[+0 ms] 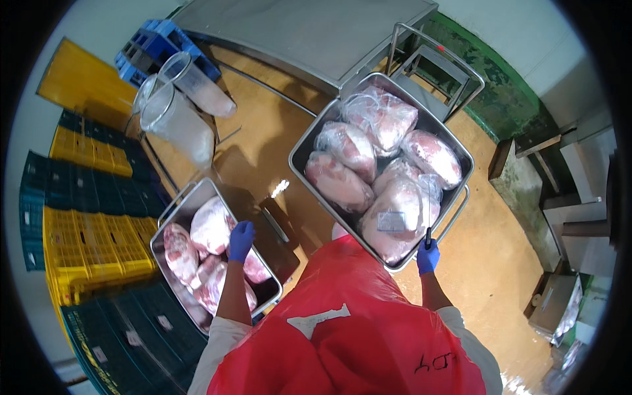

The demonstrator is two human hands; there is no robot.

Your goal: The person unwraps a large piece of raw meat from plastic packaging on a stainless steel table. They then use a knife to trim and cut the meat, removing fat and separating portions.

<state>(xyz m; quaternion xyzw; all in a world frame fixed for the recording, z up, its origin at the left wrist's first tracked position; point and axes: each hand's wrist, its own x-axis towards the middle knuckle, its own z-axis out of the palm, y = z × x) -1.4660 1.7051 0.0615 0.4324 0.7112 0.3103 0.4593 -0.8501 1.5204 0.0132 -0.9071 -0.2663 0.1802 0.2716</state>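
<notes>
My right hand (428, 257), in a blue glove, is closed round the black handle of a knife (429, 236). Its thin blade points away from me over the near right side of a metal tub (304, 146). Inside that tub lie several large pieces of meat in clear plastic wrap (395, 214), one with a pale label. My left hand (241, 241), gloved in blue too, is over the lower metal tub (271, 299) at left, against or just above a piece of bare meat (212, 225). Its fingers are not clear enough to read. More unwrapped meat (180, 253) fills this tub.
Yellow crates (85, 243) and dark green crates (131, 336) are stacked at left. Tall clear containers (178, 122) stand near a blue crate (155, 46). A steel table (296, 33) is at the far side, with a metal cart (434, 72) beside it.
</notes>
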